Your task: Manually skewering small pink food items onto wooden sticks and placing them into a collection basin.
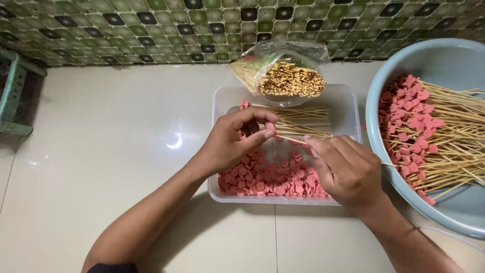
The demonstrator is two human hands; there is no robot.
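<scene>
My left hand [233, 143] hovers over a clear plastic tray [221, 98], its fingertips pinching a pink sausage slice at the tip of a thin bamboo skewer [291, 139]. My right hand [346, 169] grips the same skewer further along, above the tray's right side. Many small pink sausage slices [268, 178] cover the tray's near half. A few finished skewers [295, 121] lie across its far half.
A plastic bag of bamboo skewers [283, 73] leans on the tray's far edge. At the right, a large pale-blue basin [444, 63] holds several skewers loaded with pink slices [429, 136]. A green stool [12, 93] stands at the far left. The tiled wall rises behind.
</scene>
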